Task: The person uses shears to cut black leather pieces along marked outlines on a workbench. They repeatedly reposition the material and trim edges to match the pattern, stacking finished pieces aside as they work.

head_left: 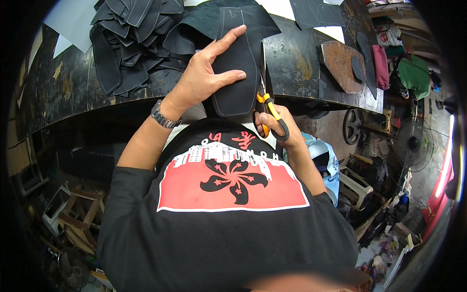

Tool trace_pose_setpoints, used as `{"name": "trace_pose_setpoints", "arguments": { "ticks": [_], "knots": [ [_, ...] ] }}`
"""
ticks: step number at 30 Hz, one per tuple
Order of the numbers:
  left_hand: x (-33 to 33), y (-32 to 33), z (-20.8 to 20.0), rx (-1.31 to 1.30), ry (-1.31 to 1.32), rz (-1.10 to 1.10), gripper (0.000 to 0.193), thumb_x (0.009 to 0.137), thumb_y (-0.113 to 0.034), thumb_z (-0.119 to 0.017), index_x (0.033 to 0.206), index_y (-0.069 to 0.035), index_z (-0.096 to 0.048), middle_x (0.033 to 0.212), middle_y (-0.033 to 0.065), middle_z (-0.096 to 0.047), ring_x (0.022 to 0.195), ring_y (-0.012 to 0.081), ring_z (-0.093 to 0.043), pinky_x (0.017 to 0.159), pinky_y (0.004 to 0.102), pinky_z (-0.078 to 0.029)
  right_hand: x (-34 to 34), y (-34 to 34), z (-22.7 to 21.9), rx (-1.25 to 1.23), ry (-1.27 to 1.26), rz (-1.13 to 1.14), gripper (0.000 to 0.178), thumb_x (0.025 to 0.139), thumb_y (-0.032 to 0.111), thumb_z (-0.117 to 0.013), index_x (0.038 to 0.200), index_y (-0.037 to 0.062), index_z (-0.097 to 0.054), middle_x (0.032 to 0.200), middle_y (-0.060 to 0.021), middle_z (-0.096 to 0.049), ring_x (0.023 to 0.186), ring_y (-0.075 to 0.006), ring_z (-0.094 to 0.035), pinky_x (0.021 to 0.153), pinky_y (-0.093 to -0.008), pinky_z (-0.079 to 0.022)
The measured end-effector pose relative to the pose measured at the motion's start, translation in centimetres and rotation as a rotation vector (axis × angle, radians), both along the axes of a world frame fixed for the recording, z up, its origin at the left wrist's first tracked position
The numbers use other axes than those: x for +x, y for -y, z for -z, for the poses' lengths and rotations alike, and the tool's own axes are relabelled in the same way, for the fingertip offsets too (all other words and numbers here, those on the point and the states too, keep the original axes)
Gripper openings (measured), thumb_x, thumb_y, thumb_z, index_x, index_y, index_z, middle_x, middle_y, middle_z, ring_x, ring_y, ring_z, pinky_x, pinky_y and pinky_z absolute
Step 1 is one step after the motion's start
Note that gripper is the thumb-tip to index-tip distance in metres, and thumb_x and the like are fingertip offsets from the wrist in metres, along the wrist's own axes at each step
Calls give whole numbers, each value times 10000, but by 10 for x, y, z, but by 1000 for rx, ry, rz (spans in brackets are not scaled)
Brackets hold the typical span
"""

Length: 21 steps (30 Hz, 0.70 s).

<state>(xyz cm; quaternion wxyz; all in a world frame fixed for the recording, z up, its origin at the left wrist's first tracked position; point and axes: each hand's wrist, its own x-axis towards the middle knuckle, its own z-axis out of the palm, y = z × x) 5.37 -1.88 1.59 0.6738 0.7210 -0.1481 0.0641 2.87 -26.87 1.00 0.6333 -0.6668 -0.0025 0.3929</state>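
Observation:
A black leather-like sheet with a pale drawn outline stretches from the table past its near edge. My left hand holds it: index finger and thumb lie spread on top, while the other fingers are hidden, apparently underneath. My right hand grips a pair of scissors with yellow-orange and black handles. Their blades point away from me along the sheet's right edge, close to the drawn line. Left of my left hand, several cut black pieces with pale outlines lie in a heap.
The dark, worn table spans the far side. On its right lie a brown board and a narrow black piece. Another marked black sheet is at the back. A fan and a pale stool stand right; a wooden stool stands left.

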Motion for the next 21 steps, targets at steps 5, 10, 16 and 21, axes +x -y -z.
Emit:
{"name": "trace_pose_setpoints", "arguments": {
  "ticks": [5, 10, 16, 21],
  "knots": [
    [-1, 2, -2, -2, 11, 10, 799, 773, -70, -768, 1469, -35, -378, 1497, 101, -425, 1349, 184, -428, 1127, 314, -318, -1, 0, 0, -32, 43, 2, 360, 830, 356, -751, 808, 36, -588, 602, -10, -549, 494, -75, -507, 475, -219, -413],
    [2, 2, 0, 13, 16, 10, 809, 767, -73, -770, 1472, -34, -374, 1499, 92, -423, 1362, 177, -408, 1134, 308, -299, -7, 2, -1, -35, -16, 22, 345, 832, 331, -764, 754, 48, -584, 566, 6, -531, 458, -62, -484, 435, -212, -376],
    [4, -6, 2, -36, -144, 70, 744, 775, -66, -766, 1437, -15, -429, 1476, 102, -443, 1328, 174, -437, 1120, 296, -310, -4, 11, -4, -123, 35, -39, 349, 813, 308, -790, 694, 56, -581, 517, 23, -505, 424, -54, -465, 408, -212, -354],
    [11, -3, 11, -127, -25, -44, 655, 786, -59, -755, 1391, -46, -505, 1323, 100, -541, 1180, 153, -519, 1046, 273, -401, -9, 5, -1, -122, -8, -22, 312, 840, 288, -741, 734, 43, -579, 555, -3, -535, 440, -67, -488, 420, -209, -374]
  ]
}}
